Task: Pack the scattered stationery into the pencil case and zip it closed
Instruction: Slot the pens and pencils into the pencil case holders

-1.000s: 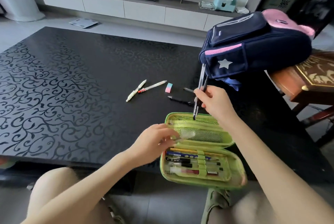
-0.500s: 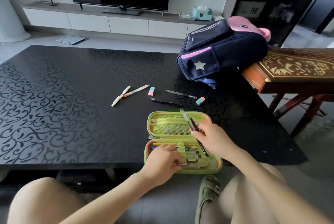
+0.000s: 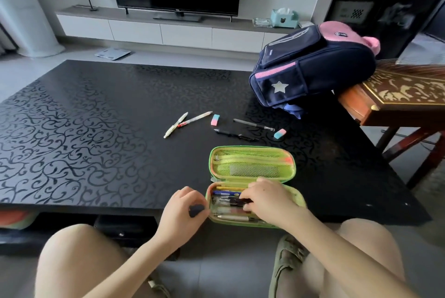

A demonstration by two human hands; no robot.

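The black patterned desk fills most of my view. A navy and pink backpack leans at its far right edge. The green pencil case lies open at the near edge, mesh lid away from me.

My right hand is down in the near half, fingers curled onto a dark pen among the others stowed there. My left hand sits against the case's left end, fingers curled; I cannot tell whether they grip anything.

Beyond the case lie a white pen, a clear pen, a grey pen and a black pen. A pink-blue eraser lies between the pens and a second eraser lies to their right.
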